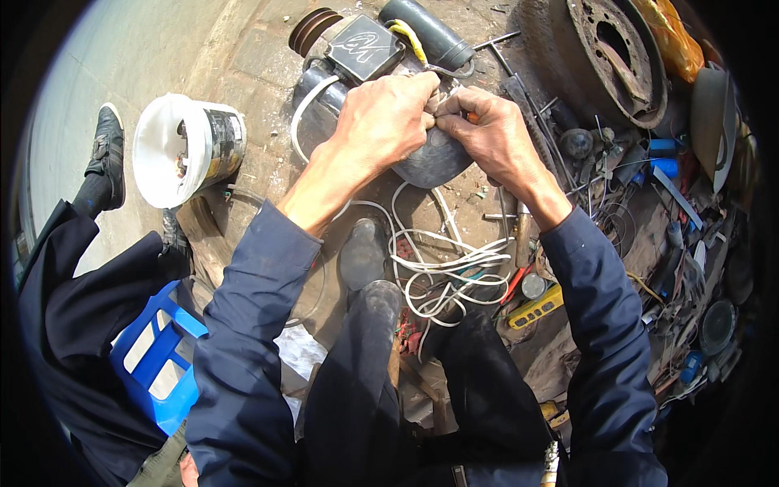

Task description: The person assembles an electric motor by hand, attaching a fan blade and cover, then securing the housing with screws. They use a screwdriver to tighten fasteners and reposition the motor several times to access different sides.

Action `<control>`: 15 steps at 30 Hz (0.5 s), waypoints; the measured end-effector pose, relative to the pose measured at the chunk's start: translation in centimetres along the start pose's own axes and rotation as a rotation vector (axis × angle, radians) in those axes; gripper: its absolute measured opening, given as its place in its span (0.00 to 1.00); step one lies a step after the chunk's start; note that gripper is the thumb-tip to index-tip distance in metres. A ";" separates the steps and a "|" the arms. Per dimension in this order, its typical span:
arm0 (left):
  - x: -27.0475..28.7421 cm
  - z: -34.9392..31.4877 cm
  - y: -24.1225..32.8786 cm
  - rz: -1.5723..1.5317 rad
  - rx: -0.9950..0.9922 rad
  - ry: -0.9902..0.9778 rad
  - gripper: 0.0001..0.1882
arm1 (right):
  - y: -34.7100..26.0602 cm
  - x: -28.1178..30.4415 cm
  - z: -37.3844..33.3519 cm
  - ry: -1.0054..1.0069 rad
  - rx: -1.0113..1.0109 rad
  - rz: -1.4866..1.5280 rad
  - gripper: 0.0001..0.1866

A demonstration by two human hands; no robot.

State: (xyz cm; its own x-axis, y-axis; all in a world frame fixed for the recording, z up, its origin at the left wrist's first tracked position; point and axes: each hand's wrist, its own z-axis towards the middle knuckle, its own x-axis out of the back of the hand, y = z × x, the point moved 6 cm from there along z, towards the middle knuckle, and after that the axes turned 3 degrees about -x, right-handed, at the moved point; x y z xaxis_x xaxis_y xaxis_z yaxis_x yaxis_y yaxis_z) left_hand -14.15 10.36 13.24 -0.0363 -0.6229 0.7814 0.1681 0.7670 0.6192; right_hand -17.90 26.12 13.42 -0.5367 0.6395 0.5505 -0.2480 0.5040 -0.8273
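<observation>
An electric motor (434,162) lies on the ground in front of me, with a black terminal box (364,49) on top, a grooved pulley (314,31) at its far left and a dark cylinder (428,36) beside the box. Over its near end my left hand (380,122) is closed in a pinch. My right hand (493,130) pinches close beside it, the fingertips of both almost meeting. Whatever small thing they grip is hidden by the fingers. A yellow wire (410,39) runs by the cylinder. White cable (454,264) lies loosely coiled between the motor and my legs.
A white bucket (166,150) stands left, near another person's shoe (105,154) and a blue plastic stool (158,357). Rusty wheel rims (625,57) lie at far right. Hand tools and scrap spread along the right, with a yellow power strip (535,308) nearer me.
</observation>
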 end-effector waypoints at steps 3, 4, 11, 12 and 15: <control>-0.1 -0.1 -0.1 -0.023 0.002 0.019 0.10 | -0.2 0.0 0.1 -0.014 0.063 -0.091 0.07; 0.0 -0.1 -0.2 -0.030 0.002 0.025 0.10 | -0.4 0.0 0.2 -0.009 0.098 -0.115 0.07; 0.8 -4.0 3.1 0.196 -0.113 0.278 0.19 | -1.1 -0.3 0.1 -0.002 0.231 -0.256 0.07; 0.1 -5.2 3.6 0.258 -0.051 0.230 0.32 | -1.2 -0.3 0.1 0.001 0.236 -0.270 0.07; -1.5 -7.1 4.0 0.301 0.030 0.199 0.50 | -1.6 -0.3 -0.1 0.015 0.274 -0.285 0.07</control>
State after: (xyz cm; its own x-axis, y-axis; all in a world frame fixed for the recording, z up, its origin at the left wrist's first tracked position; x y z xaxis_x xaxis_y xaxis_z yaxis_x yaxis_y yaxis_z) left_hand -6.46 13.24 14.01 0.2036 -0.3843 0.9005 0.1125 0.9228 0.3684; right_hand -17.25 25.23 14.63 -0.4040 0.5060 0.7621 -0.5922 0.4903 -0.6395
